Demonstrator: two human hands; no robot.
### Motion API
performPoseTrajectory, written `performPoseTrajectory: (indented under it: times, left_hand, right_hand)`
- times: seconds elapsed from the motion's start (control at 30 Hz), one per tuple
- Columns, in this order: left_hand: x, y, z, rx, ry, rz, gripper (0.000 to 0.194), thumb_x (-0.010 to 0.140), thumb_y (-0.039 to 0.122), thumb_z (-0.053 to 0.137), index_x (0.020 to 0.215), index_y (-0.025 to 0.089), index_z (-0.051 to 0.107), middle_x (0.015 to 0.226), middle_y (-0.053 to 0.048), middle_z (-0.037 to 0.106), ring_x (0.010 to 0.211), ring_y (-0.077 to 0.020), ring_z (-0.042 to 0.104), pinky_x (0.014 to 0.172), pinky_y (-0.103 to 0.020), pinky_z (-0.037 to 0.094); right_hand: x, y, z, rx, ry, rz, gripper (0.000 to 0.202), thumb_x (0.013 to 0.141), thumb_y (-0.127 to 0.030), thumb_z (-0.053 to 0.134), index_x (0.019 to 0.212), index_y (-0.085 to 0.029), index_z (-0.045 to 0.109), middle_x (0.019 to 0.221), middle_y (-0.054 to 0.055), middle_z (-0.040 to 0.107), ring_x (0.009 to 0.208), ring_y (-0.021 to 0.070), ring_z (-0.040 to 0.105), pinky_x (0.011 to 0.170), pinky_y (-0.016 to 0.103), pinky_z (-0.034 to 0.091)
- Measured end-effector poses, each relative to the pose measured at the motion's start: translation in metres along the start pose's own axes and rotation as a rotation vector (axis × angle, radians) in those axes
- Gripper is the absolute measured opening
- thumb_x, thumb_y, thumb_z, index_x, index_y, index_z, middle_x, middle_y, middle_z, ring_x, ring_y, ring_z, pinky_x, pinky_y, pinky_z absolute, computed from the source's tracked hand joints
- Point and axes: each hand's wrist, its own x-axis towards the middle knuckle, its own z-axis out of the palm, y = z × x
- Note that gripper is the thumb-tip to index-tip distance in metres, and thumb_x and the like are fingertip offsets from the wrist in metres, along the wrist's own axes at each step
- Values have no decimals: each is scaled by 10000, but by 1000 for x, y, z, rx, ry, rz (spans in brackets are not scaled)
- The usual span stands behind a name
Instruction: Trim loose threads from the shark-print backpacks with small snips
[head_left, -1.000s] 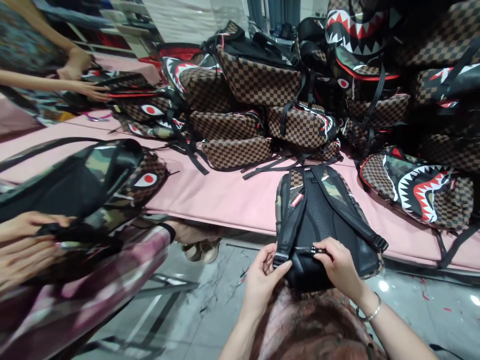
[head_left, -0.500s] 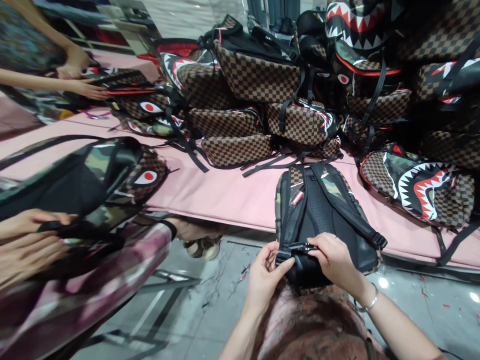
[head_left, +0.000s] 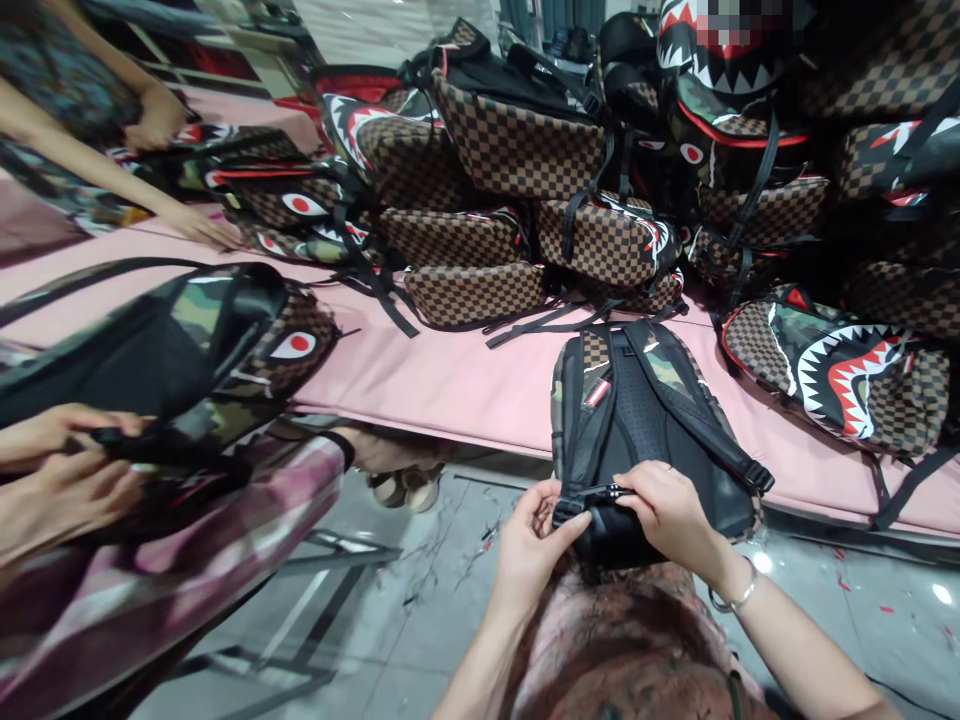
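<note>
A backpack (head_left: 637,430) lies back side up, its lower end toward me and its top on the pink table (head_left: 435,385). Its back panel is black, with camouflage and brown check showing between two shoulder straps. My left hand (head_left: 534,525) pinches a black strap buckle (head_left: 568,510) at the lower left corner of the bag. In my right hand (head_left: 664,505) is a small dark tool (head_left: 606,491), held between thumb and fingers, its tip pointing left at the strap. A bracelet circles my right wrist.
Stacked check and shark-mouth backpacks (head_left: 525,140) line the table's back. Another shark-mouth backpack (head_left: 847,375) lies at right. At left, a seated person's hands (head_left: 71,480) work on a camouflage backpack (head_left: 202,350). Behind, another person's arm (head_left: 112,175) reaches over the table.
The far person's hand has moved off a backpack and down to the table. The neighbour's hands have shifted slightly. My own hands have hardly moved.
</note>
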Motion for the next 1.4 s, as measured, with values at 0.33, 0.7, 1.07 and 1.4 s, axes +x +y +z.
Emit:
performPoseTrajectory:
  times: [0.33, 0.7, 1.07, 1.4]
  left_hand:
    - [1, 0, 0, 21, 1, 5, 434, 551, 290, 750, 885, 147, 513, 785, -14, 579, 739, -134, 535, 711, -247, 431]
    - [2, -5, -3, -8, -40, 18, 434, 569, 287, 751, 895, 147, 501, 777, -3, 564, 731, -117, 519, 690, -219, 419]
    - [-1, 1, -1, -25, -27, -19, 434, 555, 280, 753, 883, 144, 503, 760, -7, 570, 709, -124, 521, 669, -229, 414]
    - [1, 8, -14, -126, 99, 60, 358, 597, 264, 711, 895, 164, 540, 822, -7, 581, 721, -121, 535, 665, -211, 426]
  right_hand:
    - [0, 1, -3, 54, -28, 21, 172, 917, -222, 420, 917, -161, 581, 851, 52, 610, 803, 169, 552, 747, 291, 416]
    - [4, -1, 2, 129, -9, 124, 114, 873, -191, 468, 891, -172, 579, 822, 35, 600, 760, 157, 548, 716, 271, 417]
    - [14, -6, 8, 6, -41, -15, 152, 896, -203, 433, 873, -160, 577, 798, 43, 595, 760, 169, 530, 715, 283, 393]
    - [23, 3, 26, 637, 14, 365, 139, 821, -271, 507, 893, -164, 558, 836, 20, 590, 772, 135, 553, 700, 235, 433]
